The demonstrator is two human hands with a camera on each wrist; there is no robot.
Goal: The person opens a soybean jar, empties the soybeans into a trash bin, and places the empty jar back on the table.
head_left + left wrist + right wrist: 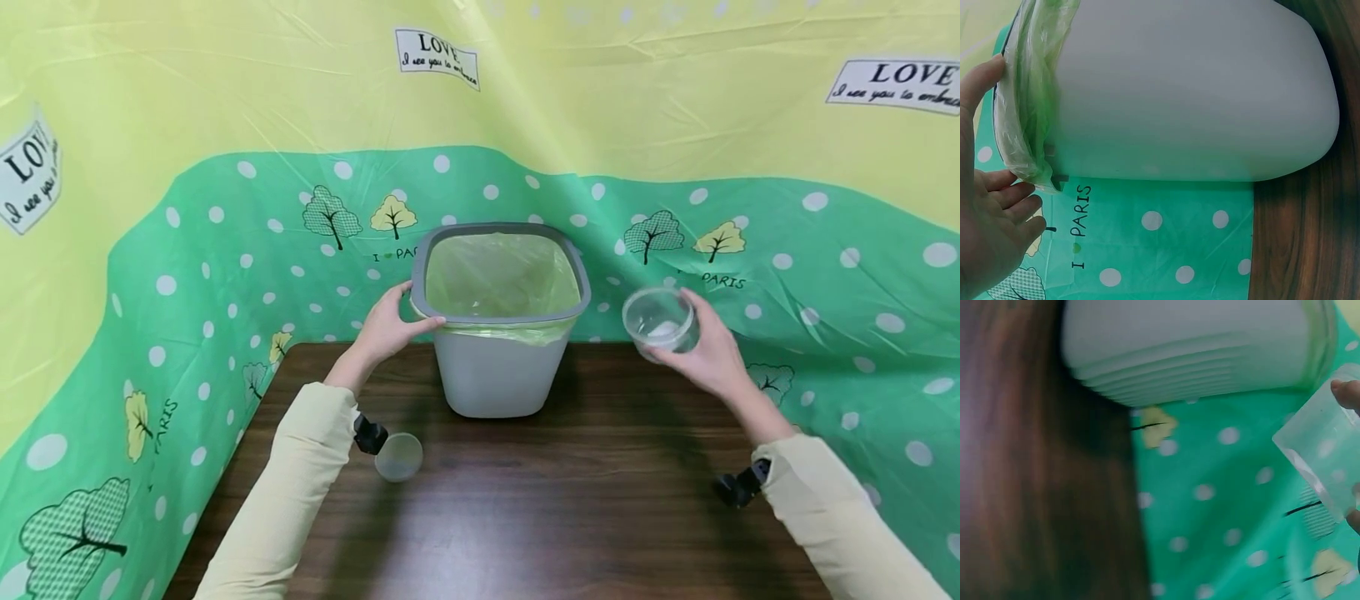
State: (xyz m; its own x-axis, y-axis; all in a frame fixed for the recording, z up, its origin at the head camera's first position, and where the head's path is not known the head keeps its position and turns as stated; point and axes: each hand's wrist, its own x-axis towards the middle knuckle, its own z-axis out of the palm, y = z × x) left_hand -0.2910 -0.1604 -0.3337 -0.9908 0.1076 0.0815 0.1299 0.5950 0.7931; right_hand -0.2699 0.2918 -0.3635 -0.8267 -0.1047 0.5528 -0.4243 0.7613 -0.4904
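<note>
A light grey trash can [498, 375] stands at the back of the table, its darker rim lined with a thin green bag [480, 275]. My left hand [393, 321] rests at the rim's left corner. The thumb lies along the front, and the other fingers [1013, 197] extend loosely beside the can. To the can's right, my right hand [705, 346] holds a clear round plastic container [656, 321] in the air, tilted, with something whitish at its bottom. In the right wrist view the container [1316, 444] shows between thumb and fingertips.
A round translucent lid [399, 457] lies on the dark wooden table [540, 517] near my left wrist. Behind and beside the table hangs a green and yellow printed cloth [247, 217]. Each wrist carries a small black camera [369, 434].
</note>
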